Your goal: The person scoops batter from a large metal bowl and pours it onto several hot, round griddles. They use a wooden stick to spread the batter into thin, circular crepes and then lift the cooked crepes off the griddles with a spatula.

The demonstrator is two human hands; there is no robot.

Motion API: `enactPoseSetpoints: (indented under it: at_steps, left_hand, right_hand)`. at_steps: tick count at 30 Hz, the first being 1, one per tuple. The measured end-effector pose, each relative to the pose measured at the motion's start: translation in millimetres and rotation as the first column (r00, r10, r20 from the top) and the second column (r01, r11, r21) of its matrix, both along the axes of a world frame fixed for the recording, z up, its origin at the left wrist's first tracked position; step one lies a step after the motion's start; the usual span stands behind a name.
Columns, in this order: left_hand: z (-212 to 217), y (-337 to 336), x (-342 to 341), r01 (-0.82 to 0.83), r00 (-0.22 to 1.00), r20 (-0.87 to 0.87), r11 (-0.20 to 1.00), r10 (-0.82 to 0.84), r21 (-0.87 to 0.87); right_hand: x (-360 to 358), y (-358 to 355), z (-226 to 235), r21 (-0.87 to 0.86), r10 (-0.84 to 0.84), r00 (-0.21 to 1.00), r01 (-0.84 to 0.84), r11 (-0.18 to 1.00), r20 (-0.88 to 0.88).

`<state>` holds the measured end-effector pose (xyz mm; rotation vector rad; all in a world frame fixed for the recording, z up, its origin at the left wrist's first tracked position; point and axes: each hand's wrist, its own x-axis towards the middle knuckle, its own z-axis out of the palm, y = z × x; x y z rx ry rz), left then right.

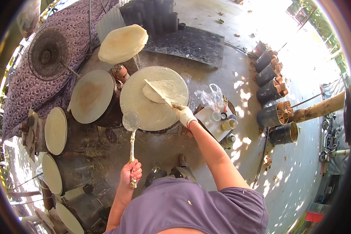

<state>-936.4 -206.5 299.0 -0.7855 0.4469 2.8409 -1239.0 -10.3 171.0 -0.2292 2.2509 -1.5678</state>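
The gloved right hand [184, 115] gripped a spatula [158, 93] under the thin sheet [162, 91] on the round steamer top [154, 97]; the left hand [131, 172] clasped a ladle [131, 130].

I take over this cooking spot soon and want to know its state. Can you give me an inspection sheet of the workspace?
Surface: concrete floor, stained, leaves scattered.
Job's things: round steaming pan carrying a thin sheet, partly lifted by a flat stick; ladle beside it.
Clutter: plastic bag, small jars on a low stand; dark cylinders at right.
Grippers: right hand, gloved, grips the stick; left hand, bare, grips the ladle handle.
Cables: thin line on the floor.
Surroundings: more round pans at left, patterned cloth.
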Motion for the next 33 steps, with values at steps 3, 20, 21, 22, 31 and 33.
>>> enactPoseSetpoints:
  at_steps: [3,20,21,22,31,33]
  left_hand:
    - [0,15,3,-0.053,0.995,0.088,0.998,0.050,0.023]
    - [24,37,15,-0.178,0.969,-0.177,0.984,0.173,-0.011]
    - [22,33,2,-0.152,0.981,-0.138,0.985,0.140,-0.081]
    - [17,28,-7,-0.095,0.995,-0.055,0.982,0.087,-0.163]
    - [-44,39,-72,0.278,0.933,0.359,0.553,0.040,-0.785]
    - [-67,51,-91,0.292,0.934,0.355,0.500,0.033,-0.815]
  right_hand:
    - [-11,10,-38,-0.248,-0.330,0.928,0.365,0.897,0.172]
    - [-42,6,17,0.038,0.113,0.943,-0.131,0.991,0.312]
    - [-49,6,-17,0.053,0.073,0.957,-0.092,0.994,0.281]
    - [-51,5,-37,0.058,0.044,0.966,-0.061,0.996,0.254]
    - [98,47,-15,-0.026,-0.298,0.574,0.488,0.873,0.762]
    - [136,22,-26,-0.250,-0.117,0.680,0.417,0.874,0.724]
